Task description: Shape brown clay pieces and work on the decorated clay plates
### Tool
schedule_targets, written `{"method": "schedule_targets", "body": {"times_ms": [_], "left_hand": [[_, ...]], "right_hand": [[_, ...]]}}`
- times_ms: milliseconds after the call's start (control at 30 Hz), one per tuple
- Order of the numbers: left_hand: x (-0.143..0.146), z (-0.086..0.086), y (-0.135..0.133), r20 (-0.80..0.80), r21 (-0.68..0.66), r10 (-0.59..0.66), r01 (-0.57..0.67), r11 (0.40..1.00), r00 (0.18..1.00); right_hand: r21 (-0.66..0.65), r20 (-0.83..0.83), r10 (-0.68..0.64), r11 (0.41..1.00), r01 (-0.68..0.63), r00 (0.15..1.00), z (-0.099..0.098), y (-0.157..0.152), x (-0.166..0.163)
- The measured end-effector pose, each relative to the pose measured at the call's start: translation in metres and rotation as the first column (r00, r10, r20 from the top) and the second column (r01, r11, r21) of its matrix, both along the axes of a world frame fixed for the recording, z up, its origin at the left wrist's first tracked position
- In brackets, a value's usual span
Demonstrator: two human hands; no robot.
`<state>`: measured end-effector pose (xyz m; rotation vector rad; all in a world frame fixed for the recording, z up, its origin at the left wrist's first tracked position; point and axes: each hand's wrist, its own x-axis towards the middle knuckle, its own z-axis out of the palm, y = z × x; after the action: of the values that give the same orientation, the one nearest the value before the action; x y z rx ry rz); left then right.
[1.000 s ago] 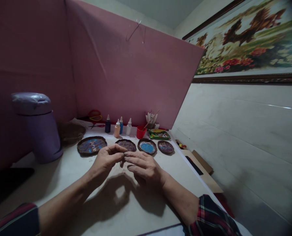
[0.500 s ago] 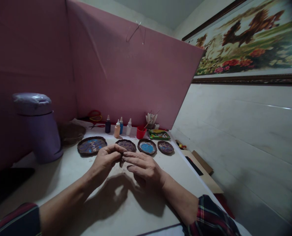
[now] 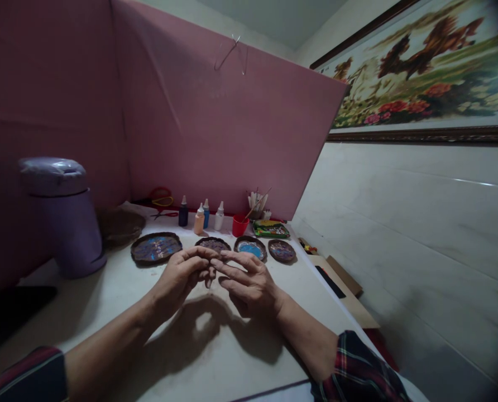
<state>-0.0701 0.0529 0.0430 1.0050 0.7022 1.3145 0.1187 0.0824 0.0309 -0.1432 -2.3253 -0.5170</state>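
Note:
My left hand is above the middle of the white-covered table, thumb and fingers pinched together. Whatever lies between its fingertips is small, dark and mostly hidden, so I cannot make out its kind. Facing it, my right hand has its fingers stretched and apart, the tips touching or almost touching the left fingertips. Dark smudges show on the fingers. Just behind the hands lies a dark brown dish, partly covered by them. A brown dish with a blue middle is beside it, behind my right hand.
A larger painted dish lies left, a small one right. Behind stand paint bottles, a red cup and a green packet. A purple container stands left, near scissors. A pink panel closes the back.
The fingers of my right hand have spread a little, and the left fingers have shifted slightly at the tips. The dishes and bottles stay in place.

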Motion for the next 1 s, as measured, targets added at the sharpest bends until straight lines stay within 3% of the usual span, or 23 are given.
{"method": "schedule_targets", "body": {"times_ms": [267, 667, 800, 1000], "left_hand": [[-0.0010, -0.0034, -0.0005, -0.128, 0.080, -0.014, 0.025, 0.996, 0.992], [0.0009, -0.0043, 0.0000, -0.298, 0.135, 0.093, -0.055, 0.989, 0.950], [0.0017, 0.0001, -0.0025, -0.259, 0.116, 0.122, -0.094, 0.989, 0.958], [0.0002, 0.0003, -0.0048, -0.229, 0.132, 0.084, -0.054, 0.990, 0.970]], "right_hand": [[0.112, 0.037, -0.119, 0.987, 0.114, 0.992, -0.0016, 0.0026, 0.0042], [0.098, 0.059, -0.096, 0.991, 0.090, 0.994, -0.0050, 0.0041, 0.0041], [0.077, 0.050, -0.088, 0.993, 0.084, 0.995, -0.0027, 0.0028, 0.0038], [0.088, 0.054, -0.105, 0.991, 0.100, 0.993, -0.0011, 0.0022, 0.0037]]}}
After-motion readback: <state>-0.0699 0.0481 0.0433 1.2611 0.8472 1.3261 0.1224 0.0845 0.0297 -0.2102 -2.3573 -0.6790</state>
